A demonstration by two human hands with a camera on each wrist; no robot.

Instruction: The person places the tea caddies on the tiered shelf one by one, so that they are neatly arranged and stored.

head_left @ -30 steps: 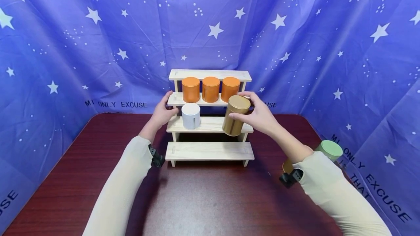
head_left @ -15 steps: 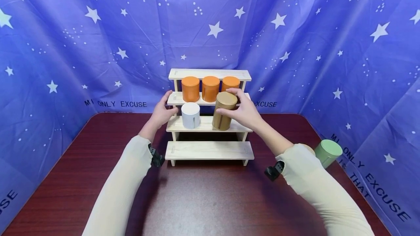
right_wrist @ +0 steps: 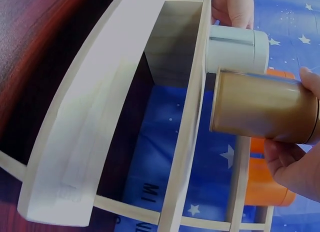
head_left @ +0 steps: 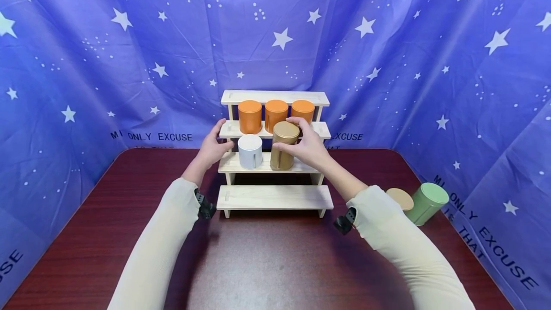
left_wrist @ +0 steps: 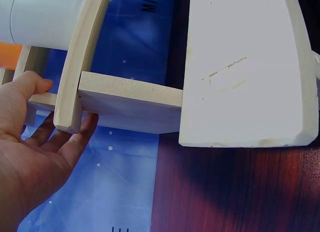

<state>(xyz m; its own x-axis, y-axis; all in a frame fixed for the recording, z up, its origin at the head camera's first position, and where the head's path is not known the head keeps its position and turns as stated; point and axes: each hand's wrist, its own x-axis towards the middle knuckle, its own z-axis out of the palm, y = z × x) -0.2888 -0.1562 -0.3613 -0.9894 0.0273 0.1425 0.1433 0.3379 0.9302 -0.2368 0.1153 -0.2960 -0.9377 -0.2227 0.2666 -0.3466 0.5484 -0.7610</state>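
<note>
My right hand point(head_left: 307, 145) grips a tall gold tin point(head_left: 281, 157), thumb in front and fingers behind, near its lid. The tin is upright with its base close over the second board from the bottom of a stepped wooden rack point(head_left: 275, 197). Just left of it on that board stands a short white tin point(head_left: 250, 152); in the right wrist view the gold tin point(right_wrist: 265, 106) sits beside the white tin point(right_wrist: 235, 49). At the rack's left side, my left hand point(left_wrist: 37, 137) holds the end of a board, its thumb and fingers on either side.
Three orange tins point(head_left: 276, 114) stand in a row one board higher, the right one partly covered by my right hand. On the table's right side are a green tin point(head_left: 428, 204) and a tan-lidded tin point(head_left: 400, 198), partly behind my right sleeve. A starry blue curtain point(head_left: 275, 27) surrounds the table.
My right hand has carried the gold tin left along the rack and straightened it from a tilt, bringing it closer to the white tin. My left hand has stayed at the rack's side.
</note>
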